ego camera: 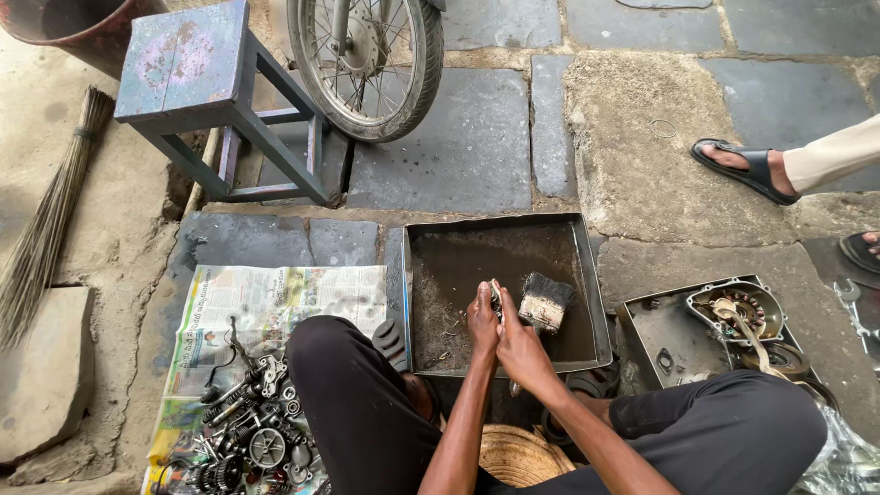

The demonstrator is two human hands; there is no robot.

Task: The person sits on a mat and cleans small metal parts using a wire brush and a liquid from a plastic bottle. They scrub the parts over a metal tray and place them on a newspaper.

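Both hands meet over the shallow, dark, greasy metal wash tray (pixel 431 302): the left hand (pixel 482 323) pinches a small metal part (pixel 496 295), too small to identify, while the right hand (pixel 519 346) grips a wood-handled, black-bristled paintbrush (pixel 544 302) just right of it. This looks like scrubbing in progress — next the bristles should work across the part while it stays over the tray. More dismantled engine pieces lie on the newspaper (pixel 275 302) to the near left.

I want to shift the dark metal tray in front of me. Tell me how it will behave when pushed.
The tray looks like rigid sheet metal, so it should slide stiffly over the stone. Its dark, grimy floor suggests oily residue; the rim may be slippery. Low and flat, it seems unlikely to tip, though the paving joints could catch it.
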